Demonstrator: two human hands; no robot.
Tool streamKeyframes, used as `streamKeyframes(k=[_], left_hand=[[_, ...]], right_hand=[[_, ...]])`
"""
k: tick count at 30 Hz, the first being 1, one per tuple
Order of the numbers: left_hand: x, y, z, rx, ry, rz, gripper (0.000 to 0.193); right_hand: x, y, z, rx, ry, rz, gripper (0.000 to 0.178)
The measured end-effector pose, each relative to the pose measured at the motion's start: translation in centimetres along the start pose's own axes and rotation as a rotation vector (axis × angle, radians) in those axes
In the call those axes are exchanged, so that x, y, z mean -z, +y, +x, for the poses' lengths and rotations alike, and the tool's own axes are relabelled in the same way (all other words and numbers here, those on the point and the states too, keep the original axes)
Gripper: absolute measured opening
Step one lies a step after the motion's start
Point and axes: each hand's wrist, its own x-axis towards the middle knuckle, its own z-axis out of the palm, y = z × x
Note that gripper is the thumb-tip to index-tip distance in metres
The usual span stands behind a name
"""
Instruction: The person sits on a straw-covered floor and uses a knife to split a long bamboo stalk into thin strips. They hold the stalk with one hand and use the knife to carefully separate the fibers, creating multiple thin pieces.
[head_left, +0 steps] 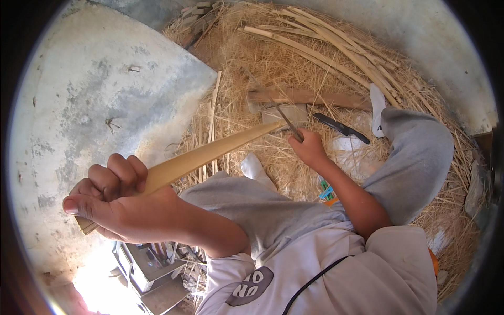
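My left hand [118, 202] is closed around the near end of a long, flat bamboo strip [210, 155]. The strip slants up and to the right across my lap and looks narrower toward its far end. In my right hand [308, 148], the fingers are wrapped round the lower end of a knife [286, 118] with a thin dark blade seen nearly edge-on. The blade points up and away to the left, right by the strip's far end; whether the two touch I cannot tell. A black tool with a long flat body [341, 128] lies just beyond my right hand.
Straw-like shavings [231, 105] cover the floor. A wooden beam [315, 98] lies between my feet, and a bundle of long bamboo strips [336, 44] curves along the far wall. A pale, stained wall [105, 100] rises at left. Near it at lower left stands a box-like metal object [149, 268].
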Motion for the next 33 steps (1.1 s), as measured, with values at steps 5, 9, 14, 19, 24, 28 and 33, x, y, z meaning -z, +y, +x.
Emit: streamKeyframes(k=[5, 9, 14, 19, 24, 28, 33], left_hand=[[-0.7, -0.2, -0.2, -0.011, 0.097, 0.019, 0.015], [-0.1, -0.5, -0.1, -0.039, 0.070, 0.073, 0.013], [-1.7, -0.2, -0.4, -0.048, 0.142, 0.191, 0.020], [-1.4, -0.7, -0.4, 0.012, 0.044, 0.114, 0.043], [-1.5, -1.3, -0.2, -0.003, 0.076, 0.102, 0.054], [-1.8, -1.0, -0.6, -0.007, 0.072, 0.136, 0.053], [-1.7, -1.3, -0.4, -0.026, 0.044, 0.196, 0.053]], right_hand=[[-0.2, -0.1, -0.6, 0.041, 0.023, -0.019, 0.029], [1.0, -5.2, -2.8, 0.207, 0.088, 0.008, 0.028], [-2.1, 6.2, -2.5, 0.022, 0.124, -0.075, 0.026], [-1.0, 7.1, -0.2, -0.239, 0.200, -0.097, 0.027], [1.2, -2.1, -0.7, 0.048, 0.302, 0.125, 0.029], [1.0, -2.4, -2.7, 0.168, 0.229, 0.291, 0.034], [-2.1, 6.8, -2.3, -0.039, 0.136, 0.018, 0.031]])
